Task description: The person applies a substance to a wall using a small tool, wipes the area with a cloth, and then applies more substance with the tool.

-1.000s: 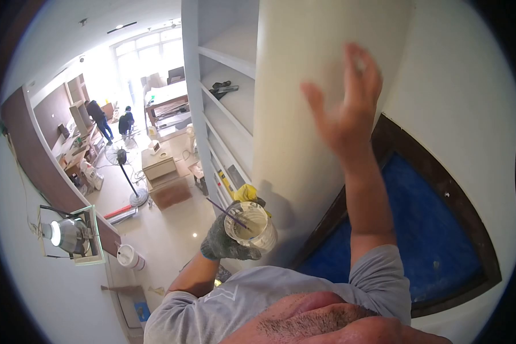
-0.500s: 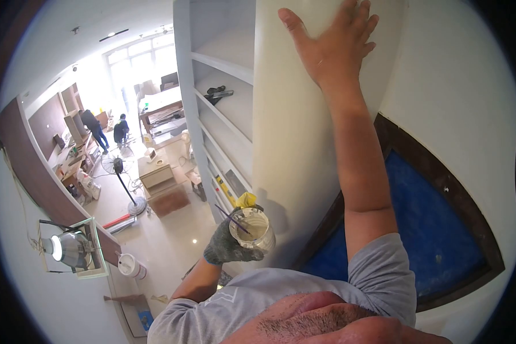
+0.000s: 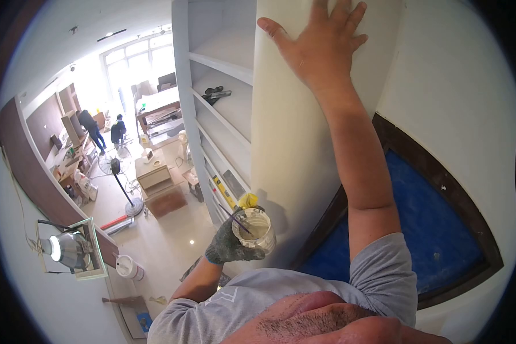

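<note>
My left hand, in a dark grey work glove, grips a plastic tub holding beige paste. A thin purple stick leans in the tub, its lower end in the paste. Something yellow and crumpled shows just behind the rim. Bare and spread wide, my right hand lies against the smooth cream side panel of the shelf unit, high up. Its fingertips reach the top edge of the view.
White shelves stand left of the panel, with a black-handled tool and a yellow level on them. A lit work lamp, a white bucket and a stand fan are to the left. Two people work far off.
My right hand has slid a little to the left across the panel, fingers still spread. My left hand still holds the tub in nearly the same place.
</note>
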`<act>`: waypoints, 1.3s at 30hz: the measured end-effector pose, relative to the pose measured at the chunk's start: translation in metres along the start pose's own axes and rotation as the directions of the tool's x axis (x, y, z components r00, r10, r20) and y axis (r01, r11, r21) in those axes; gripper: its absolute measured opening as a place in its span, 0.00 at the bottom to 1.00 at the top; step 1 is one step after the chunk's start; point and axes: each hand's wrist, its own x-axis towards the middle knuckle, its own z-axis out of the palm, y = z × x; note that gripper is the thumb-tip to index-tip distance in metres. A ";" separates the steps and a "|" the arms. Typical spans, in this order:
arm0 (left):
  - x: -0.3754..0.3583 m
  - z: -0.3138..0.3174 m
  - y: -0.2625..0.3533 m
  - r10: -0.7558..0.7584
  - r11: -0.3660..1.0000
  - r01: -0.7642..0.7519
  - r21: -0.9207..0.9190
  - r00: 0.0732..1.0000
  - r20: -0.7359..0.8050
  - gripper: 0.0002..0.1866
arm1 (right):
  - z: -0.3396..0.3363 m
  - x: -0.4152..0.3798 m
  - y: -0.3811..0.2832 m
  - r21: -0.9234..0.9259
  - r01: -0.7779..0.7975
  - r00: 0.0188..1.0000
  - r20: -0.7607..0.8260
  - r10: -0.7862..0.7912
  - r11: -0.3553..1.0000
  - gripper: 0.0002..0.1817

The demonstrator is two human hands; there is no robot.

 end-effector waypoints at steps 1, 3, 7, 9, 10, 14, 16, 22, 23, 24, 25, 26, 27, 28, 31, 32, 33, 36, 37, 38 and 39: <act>0.000 0.001 -0.001 0.002 1.000 -0.002 -0.009 1.000 -0.005 0.54 | 0.001 -0.001 -0.002 -0.048 0.024 1.000 -0.009 -0.024 0.999 0.63; -0.001 0.002 -0.001 0.004 1.000 -0.005 -0.027 1.000 -0.015 0.54 | 0.005 -0.002 -0.006 -0.145 0.069 0.997 -0.025 -0.073 0.987 0.62; -0.002 0.002 -0.002 0.004 1.000 -0.004 -0.008 1.000 0.008 0.53 | 0.003 0.001 -0.007 -0.199 0.137 0.991 0.033 -0.133 0.970 0.63; -0.003 0.003 -0.006 0.004 0.999 -0.003 -0.035 1.000 0.007 0.53 | 0.012 -0.007 0.010 -0.044 0.183 0.957 -0.219 -0.188 0.982 0.63; -0.002 0.004 -0.006 0.002 1.000 -0.002 -0.024 1.000 0.011 0.53 | 0.017 -0.004 0.021 0.007 0.151 0.957 -0.252 -0.145 0.988 0.62; -0.004 0.006 -0.006 -0.025 0.999 0.025 -0.033 1.000 0.008 0.53 | 0.023 0.015 0.047 0.129 0.074 0.957 -0.287 -0.034 0.989 0.61; -0.003 0.006 -0.007 -0.040 0.998 0.040 -0.041 0.999 0.008 0.53 | 0.019 0.017 0.048 0.119 0.072 0.962 -0.270 -0.038 0.990 0.61; -0.005 0.003 -0.008 -0.040 0.999 0.040 -0.001 0.999 0.008 0.53 | 0.026 0.018 0.041 0.008 0.121 0.946 -0.302 -0.113 0.993 0.59; -0.006 0.004 -0.008 -0.038 0.999 0.038 -0.019 0.999 0.002 0.53 | 0.028 0.017 0.039 -0.005 0.139 0.941 -0.311 -0.134 0.990 0.59; -0.006 0.005 -0.008 -0.036 0.999 0.036 -0.037 0.999 -0.005 0.53 | 0.029 0.017 0.037 -0.018 0.157 0.935 -0.319 -0.155 0.987 0.59; -0.006 0.005 -0.009 -0.032 0.999 0.032 -0.037 0.999 -0.007 0.53 | 0.027 0.016 0.034 -0.020 0.176 0.931 -0.322 -0.173 0.984 0.58; -0.007 0.004 -0.009 -0.028 0.999 0.028 -0.037 1.000 -0.010 0.53 | 0.024 0.014 0.031 -0.023 0.194 0.927 -0.324 -0.191 0.981 0.57; -0.007 0.004 -0.010 -0.024 0.999 0.024 -0.038 1.000 -0.012 0.53 | 0.021 0.013 0.027 -0.026 0.212 0.922 -0.326 -0.208 0.977 0.57; -0.007 0.004 -0.010 -0.021 0.999 0.021 -0.042 1.000 -0.012 0.53 | 0.019 0.014 0.024 -0.047 0.211 0.921 -0.324 -0.215 0.976 0.56; -0.008 0.005 -0.009 -0.019 0.999 0.018 -0.052 1.000 -0.015 0.53 | 0.017 0.014 0.014 -0.101 0.222 0.920 -0.309 -0.242 0.970 0.54; -0.009 0.005 -0.009 -0.022 0.998 0.021 -0.052 1.000 -0.018 0.53 | 0.016 0.014 0.011 -0.113 0.235 0.919 -0.298 -0.259 0.965 0.54; -0.009 0.004 -0.010 -0.025 0.998 0.024 -0.052 0.999 -0.020 0.53 | 0.016 0.013 0.010 -0.124 0.249 0.917 -0.288 -0.275 0.961 0.54; -0.008 0.003 -0.011 -0.018 1.000 0.018 0.001 1.000 -0.014 0.52 | 0.029 0.019 0.017 -0.223 0.300 0.863 -0.350 -0.364 0.927 0.54; -0.008 0.003 -0.010 -0.014 1.000 0.014 0.000 1.000 -0.013 0.52 | 0.030 0.017 0.021 -0.187 0.290 0.865 -0.369 -0.340 0.939 0.55; -0.009 0.003 -0.008 -0.009 1.000 0.010 0.000 1.000 -0.014 0.52 | 0.030 0.013 0.023 -0.149 0.280 0.866 -0.388 -0.317 0.948 0.55; -0.009 0.004 -0.007 -0.004 1.000 0.004 0.001 1.000 -0.015 0.52 | 0.030 0.011 0.027 -0.110 0.272 0.865 -0.407 -0.293 0.956 0.55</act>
